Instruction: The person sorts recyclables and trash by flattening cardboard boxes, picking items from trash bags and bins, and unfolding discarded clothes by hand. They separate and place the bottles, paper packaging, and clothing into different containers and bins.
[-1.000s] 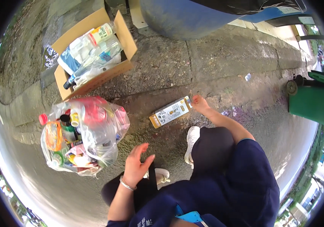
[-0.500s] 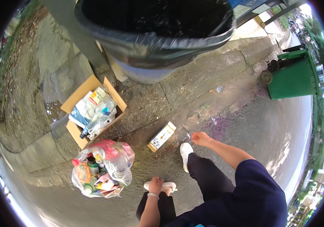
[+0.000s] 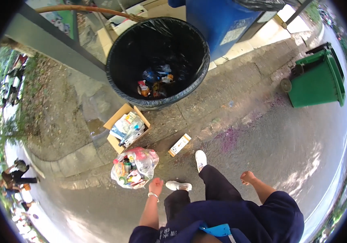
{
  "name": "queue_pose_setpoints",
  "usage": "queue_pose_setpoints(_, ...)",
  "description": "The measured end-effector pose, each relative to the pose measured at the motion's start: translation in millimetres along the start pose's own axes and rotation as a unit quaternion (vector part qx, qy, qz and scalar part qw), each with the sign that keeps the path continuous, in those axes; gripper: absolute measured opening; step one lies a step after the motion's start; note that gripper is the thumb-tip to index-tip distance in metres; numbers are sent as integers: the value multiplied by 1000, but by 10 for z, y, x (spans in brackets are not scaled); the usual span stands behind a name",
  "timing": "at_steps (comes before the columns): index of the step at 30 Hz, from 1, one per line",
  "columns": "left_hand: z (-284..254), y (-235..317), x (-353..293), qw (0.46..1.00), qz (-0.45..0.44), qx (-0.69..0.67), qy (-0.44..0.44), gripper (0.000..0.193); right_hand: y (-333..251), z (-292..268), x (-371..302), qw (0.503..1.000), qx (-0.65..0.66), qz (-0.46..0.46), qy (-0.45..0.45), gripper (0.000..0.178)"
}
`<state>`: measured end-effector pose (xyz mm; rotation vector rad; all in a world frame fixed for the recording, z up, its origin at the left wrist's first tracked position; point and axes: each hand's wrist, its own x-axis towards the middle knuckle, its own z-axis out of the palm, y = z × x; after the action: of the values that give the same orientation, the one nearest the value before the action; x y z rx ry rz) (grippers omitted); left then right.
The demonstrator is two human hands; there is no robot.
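Observation:
My left hand [image 3: 156,185], with a white bracelet at its wrist, hangs with curled fingers beside a clear plastic bag [image 3: 146,163]. Bottles, cans and packaging show through the bag. My right hand [image 3: 247,177] is over the pavement to the right of my legs, its fingers bent inward; no object shows in either hand. In front of my feet lies a white and orange carton [image 3: 180,144]. Behind the bag, an open cardboard box [image 3: 116,145] holds plastic bags, a bottle and wrappers.
A large bin [image 3: 157,103] lined with black plastic stands ahead, with some litter at its bottom. Behind it are a blue bin [image 3: 218,26] and a grey post [image 3: 60,44]. A green wheeled bin [image 3: 317,83] stands right. People [image 3: 21,178] are at the far left.
My view has risen and drawn back, so the bin's inside shows. My right hand has moved back and right, away from the carton. My left hand is now closer to the bag.

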<state>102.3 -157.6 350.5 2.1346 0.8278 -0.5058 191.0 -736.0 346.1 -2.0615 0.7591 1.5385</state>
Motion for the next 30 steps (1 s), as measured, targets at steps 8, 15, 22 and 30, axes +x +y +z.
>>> queue_pose_setpoints(8, -665, 427, -870, 985, -42, -120, 120, 35, -821, -573, 373, 902, 395, -118, -128, 15)
queue_pose_setpoints(15, -464, 225, -1916, 990, -92, -40, 98, 36, -1152, -1069, -218, 965, 86, -245, -35, 9)
queue_pose_setpoints(22, -114, -173, -2939, 961, -168, -176, 133, 35, -681, -993, -59, 970, 136, -195, -55, 10)
queue_pose_setpoints(30, 1315, -1233, -4421, 914, -267, -234, 197, 41, -89, -204, -1712, 933, -182, -309, -2, 9)
